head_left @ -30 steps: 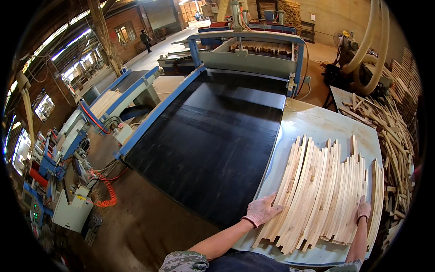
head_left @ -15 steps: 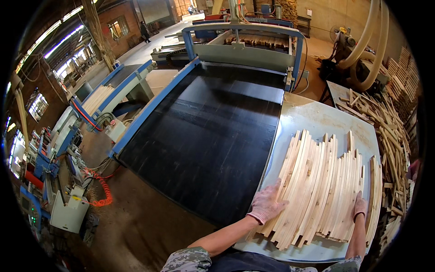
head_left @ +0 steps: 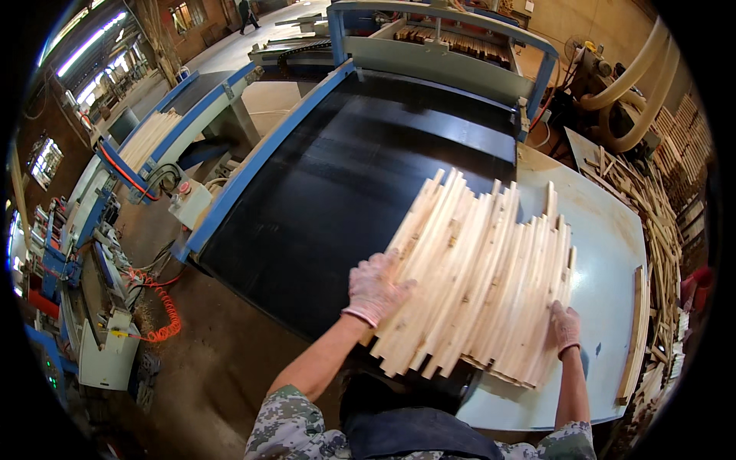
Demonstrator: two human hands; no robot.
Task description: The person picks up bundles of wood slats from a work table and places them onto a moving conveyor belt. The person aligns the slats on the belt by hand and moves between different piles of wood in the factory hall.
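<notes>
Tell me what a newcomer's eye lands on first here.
First, the fan of pale wooden slats at centre right, lying half on the wide black conveyor belt and half on the light side table. A gloved left hand presses its left edge and a gloved right hand its right edge. Scrap wood is heaped at far right.

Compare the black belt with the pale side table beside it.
The black belt is dark and matte; the pale side table is light and glossy. The belt runs into the blue-framed machine; the table stands to its right. Both are flat, and the batch of wooden strips lies across both.
</notes>
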